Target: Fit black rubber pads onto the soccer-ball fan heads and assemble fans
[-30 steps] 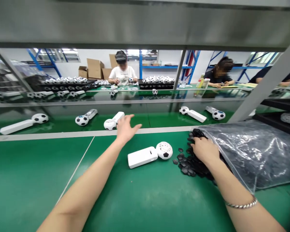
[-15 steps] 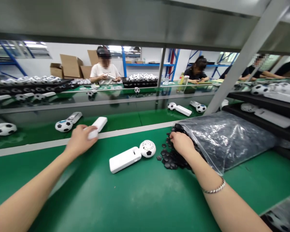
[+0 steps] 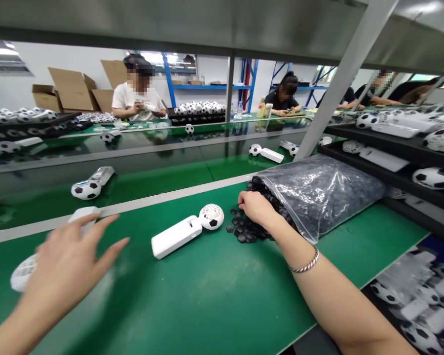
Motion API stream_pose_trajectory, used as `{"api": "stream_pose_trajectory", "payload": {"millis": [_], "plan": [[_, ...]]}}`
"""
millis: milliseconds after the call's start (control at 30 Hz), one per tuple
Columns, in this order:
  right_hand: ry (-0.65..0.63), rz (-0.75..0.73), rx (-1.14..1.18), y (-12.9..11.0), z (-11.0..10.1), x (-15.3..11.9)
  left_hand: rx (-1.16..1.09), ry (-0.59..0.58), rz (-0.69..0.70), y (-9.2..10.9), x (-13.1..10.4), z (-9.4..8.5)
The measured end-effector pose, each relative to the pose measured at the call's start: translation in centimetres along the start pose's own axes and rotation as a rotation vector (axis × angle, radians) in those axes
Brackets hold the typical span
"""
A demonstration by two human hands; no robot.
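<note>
Left hand (image 3: 71, 261): lower left of the frame, fingers spread and thumb out, open above a partly hidden white fan (image 3: 24, 272); whether the palm touches it cannot be told
Right hand (image 3: 258, 207): right of the frame's middle, fingers curled down at the black pieces (image 3: 246, 230); whether they grip one cannot be told
Wrist: a twisted silver bracelet (image 3: 306, 262) on the person's right arm
Middle fan (image 3: 177, 237): centre of the frame, lying on the green table (image 3: 192, 301), white handle towards the lower left, football-patterned round head towards the upper right, near the black pieces
Black pieces: a loose heap spilling from the mouth of a clear plastic bag (image 3: 329, 192), which lies right of centre
Belt side: beyond the pale strip (image 3: 192, 192), a football-headed fan (image 3: 87, 189) lies left of centre and another fan (image 3: 270, 154) right of centre
Racks: black trays (image 3: 385, 173) stacked at the right edge, holding more white fans
Lower right corner: football-patterned parts (image 3: 422, 335) below the table's edge
Background: a co-worker in a white shirt (image 3: 136, 101) at upper left holds a white object; another in black (image 3: 283, 98) bends over a bench at upper right
</note>
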State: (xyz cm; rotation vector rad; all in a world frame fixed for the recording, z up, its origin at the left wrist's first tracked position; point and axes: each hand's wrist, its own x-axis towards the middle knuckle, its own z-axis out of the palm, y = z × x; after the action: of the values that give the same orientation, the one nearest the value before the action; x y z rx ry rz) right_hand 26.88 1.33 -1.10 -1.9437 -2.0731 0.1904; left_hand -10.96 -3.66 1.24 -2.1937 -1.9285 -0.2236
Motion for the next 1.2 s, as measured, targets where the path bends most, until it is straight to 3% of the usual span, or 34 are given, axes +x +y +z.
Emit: {"api": "stream_pose_trajectory", "payload": {"millis": [133,200,267,467,700,967,1200], "plan": [[0.065,-0.088,0.070,-0.4,-0.3,-0.3,-0.282,-0.115,0.325,9.7,2.4,-0.8],[0.087,-0.133,0.110,-0.7,-0.4,-0.3,-0.348,-0.203,0.405,12.6,3.6,-0.2],[0.103,-0.169,0.141,-0.9,-0.3,-0.3,-0.357,-0.254,0.446,13.8,4.9,0.5],[0.031,-0.268,0.310,-1.5,0.3,-0.4,-0.364,-0.181,0.590,11.8,7.3,1.9],[-0.075,-0.189,0.798,-3.1,0.3,-1.0,-0.396,-0.144,0.587,11.4,7.1,2.4],[-0.027,-0.455,0.639,-3.8,-0.4,-1.6,-0.413,-0.103,0.633,11.4,7.1,2.8],[-0.111,-0.316,0.850,-3.7,0.1,-1.5,-0.380,-0.101,0.682,11.3,7.2,2.5]]}}
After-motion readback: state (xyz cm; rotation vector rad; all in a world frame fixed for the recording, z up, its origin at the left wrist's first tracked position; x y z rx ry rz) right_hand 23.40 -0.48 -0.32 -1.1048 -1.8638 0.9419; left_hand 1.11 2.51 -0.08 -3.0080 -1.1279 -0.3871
